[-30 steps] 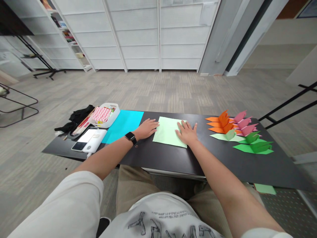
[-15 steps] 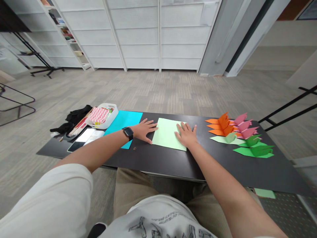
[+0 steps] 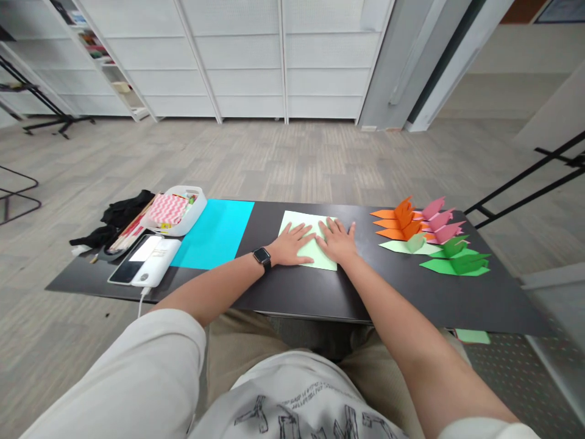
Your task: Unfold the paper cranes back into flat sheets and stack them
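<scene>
A pale green sheet of paper [image 3: 325, 260] lies flat on the dark table [image 3: 292, 292] in front of me. My left hand [image 3: 291, 245], with a black watch [image 3: 262, 257] on its wrist, rests palm down over the sheet's left part, fingers spread. On the right part of the sheet, my right hand [image 3: 337, 242] also lies flat with its fingers apart. The two hands are close together, and neither grips anything. They hide much of the paper's middle.
Folded paper figures stand at the right: orange [image 3: 402, 219], pink [image 3: 441, 222], pale green [image 3: 415, 244] and green [image 3: 461, 259]. A blue sheet [image 3: 214, 235] lies left. Beyond it are a white basket [image 3: 196, 210], a phone [image 3: 134, 259], a white power bank [image 3: 158, 262] and black cloth [image 3: 121, 213].
My left hand has slid right from the sheet's left edge onto the paper, nearer my right hand. My right hand remains on the sheet. The view has shifted slightly.
</scene>
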`<state>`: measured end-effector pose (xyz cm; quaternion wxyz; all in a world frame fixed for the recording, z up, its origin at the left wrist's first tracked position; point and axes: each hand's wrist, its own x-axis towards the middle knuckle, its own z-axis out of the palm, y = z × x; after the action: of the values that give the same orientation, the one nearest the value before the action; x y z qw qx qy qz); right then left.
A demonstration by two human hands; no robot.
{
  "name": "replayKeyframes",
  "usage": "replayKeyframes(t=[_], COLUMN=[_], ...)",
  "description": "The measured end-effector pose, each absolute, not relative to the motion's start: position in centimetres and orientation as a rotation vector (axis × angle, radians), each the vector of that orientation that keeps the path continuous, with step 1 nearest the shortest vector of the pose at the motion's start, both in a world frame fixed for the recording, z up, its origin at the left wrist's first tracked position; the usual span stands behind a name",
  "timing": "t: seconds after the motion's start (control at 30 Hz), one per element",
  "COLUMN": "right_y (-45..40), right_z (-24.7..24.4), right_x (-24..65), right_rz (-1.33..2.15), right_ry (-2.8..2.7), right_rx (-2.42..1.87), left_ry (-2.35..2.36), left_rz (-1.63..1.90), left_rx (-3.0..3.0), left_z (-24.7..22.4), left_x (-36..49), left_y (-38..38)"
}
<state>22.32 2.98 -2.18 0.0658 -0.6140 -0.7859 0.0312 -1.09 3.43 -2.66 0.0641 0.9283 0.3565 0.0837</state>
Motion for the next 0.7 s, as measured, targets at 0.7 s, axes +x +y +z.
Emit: replayKeyframes(t=[0.7], right_y=[-1.4], right_z=[-1.1], right_x=[28.8], right_rz=[0.176], right_ry=[-2.655], right_rx=[-1.41], left_ry=[1.064], left_rz=[0.095], left_rx=[2.816], left_z=[-2.0], left_x=[-1.4], left_y=[3.7])
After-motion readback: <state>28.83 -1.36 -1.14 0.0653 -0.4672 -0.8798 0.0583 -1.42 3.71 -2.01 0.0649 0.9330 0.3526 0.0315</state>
